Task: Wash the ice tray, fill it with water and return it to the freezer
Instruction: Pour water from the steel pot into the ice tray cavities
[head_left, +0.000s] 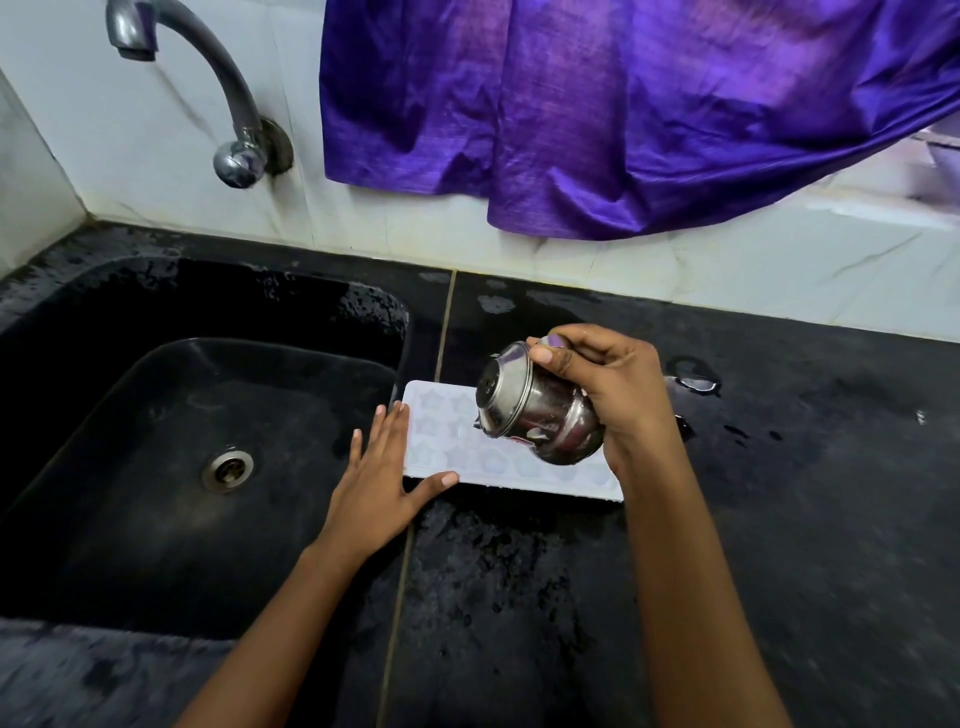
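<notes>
A white ice tray (447, 441) with star-shaped cells lies flat on the black counter, just right of the sink. My left hand (382, 480) rests with straight fingers against the tray's left end, thumb along its near edge. My right hand (608, 387) grips a small steel pot (535, 415) and holds it tipped on its side over the tray, mouth pointing left and down. The pot hides the tray's middle cells.
A black sink (171, 441) with a round drain (227, 468) sits to the left. A steel tap (208, 88) curves out of the white tiled wall above it. Purple cloth (623, 104) hangs at the back. The black counter (779, 493) is wet, with a puddle (693, 374).
</notes>
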